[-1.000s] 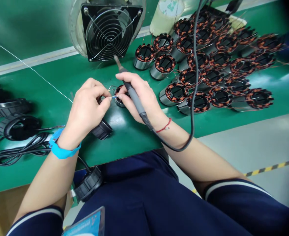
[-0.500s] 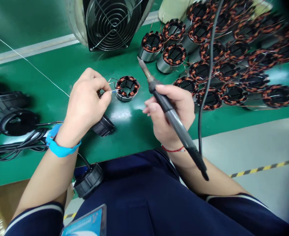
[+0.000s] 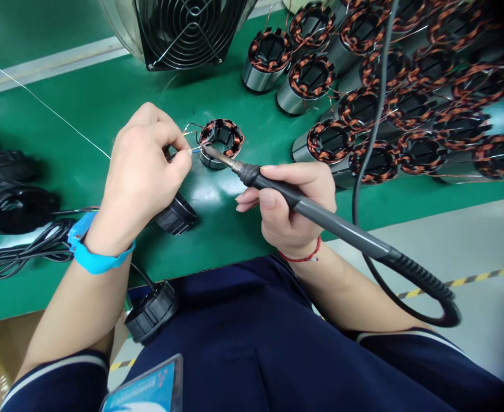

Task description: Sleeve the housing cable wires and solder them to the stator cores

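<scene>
A small motor stator (image 3: 221, 142) with copper windings sits on the green bench mat (image 3: 106, 120). My left hand (image 3: 142, 171) is closed in a pinch on thin wire leads (image 3: 194, 150) that run to the stator's left side. My right hand (image 3: 292, 206) grips a grey soldering iron (image 3: 320, 220) like a pen. The iron's tip (image 3: 211, 151) rests at the wire ends beside the stator. A thin solder wire (image 3: 41, 103) stretches from the far left toward my left hand.
Several finished stators (image 3: 384, 86) crowd the right back of the mat. A caged fan (image 3: 187, 28) stands at the back. Black round housings and cables (image 3: 15, 212) lie at the left. A black cap (image 3: 175, 214) sits under my left hand. The iron's cord (image 3: 369, 143) hangs over the stators.
My right hand turned the soldering iron from pointing away to pointing left, bringing its tip down onto the wire ends at the stator. My left hand kept its pinch in place.
</scene>
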{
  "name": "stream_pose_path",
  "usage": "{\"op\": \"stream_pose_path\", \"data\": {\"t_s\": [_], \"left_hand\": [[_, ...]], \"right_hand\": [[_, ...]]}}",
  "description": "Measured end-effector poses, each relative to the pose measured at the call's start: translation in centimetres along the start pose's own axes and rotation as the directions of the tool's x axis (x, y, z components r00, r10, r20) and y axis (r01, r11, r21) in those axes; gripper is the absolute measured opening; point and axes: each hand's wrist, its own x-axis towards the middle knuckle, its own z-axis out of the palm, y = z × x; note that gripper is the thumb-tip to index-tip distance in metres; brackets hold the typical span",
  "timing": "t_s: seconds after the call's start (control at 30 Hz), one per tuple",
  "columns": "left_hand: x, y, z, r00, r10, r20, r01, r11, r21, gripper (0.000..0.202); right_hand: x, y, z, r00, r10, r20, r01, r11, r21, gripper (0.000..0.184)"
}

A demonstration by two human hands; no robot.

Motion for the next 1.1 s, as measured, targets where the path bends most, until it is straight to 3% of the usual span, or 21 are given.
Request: {"op": "stream_pose_path", "data": {"t_s": [0.17,0.4,0.6,0.93,1.1], "left_hand": [[0.02,-0.07,0.05,0.999,0.032,-0.01,-0.032,0.999,0.021,0.015],[0.04,-0.2,0.07,0.999,0.047,-0.013,-0.046,0.998,0.034,0.014],[0.02,-0.25,0.33,0.994,0.061,-0.095,-0.058,0.998,0.03,0.014],[0.03,-0.44,0.43,0.994,0.06,-0.094,-0.059,0.998,0.021,0.013],[0.05,-0.46,0.36,0.995,0.049,-0.084,-0.048,0.999,0.006,0.013]], "right_hand": [[-0.14,-0.08,0.14,0.998,0.052,0.035,-0.049,0.996,-0.081,0.027],[0.13,-0.4,0.15,1.0,0.009,0.003,-0.009,0.999,0.036,0.019],[0.12,-0.07,0.17,1.0,0.011,0.023,-0.011,1.0,-0.011,0.023],[0.25,-0.38,0.23,1.0,0.002,0.008,-0.002,0.998,0.065,0.019],[0.19,-0.56,0.14,0.998,0.056,-0.004,-0.056,0.998,0.037,0.022]]}}
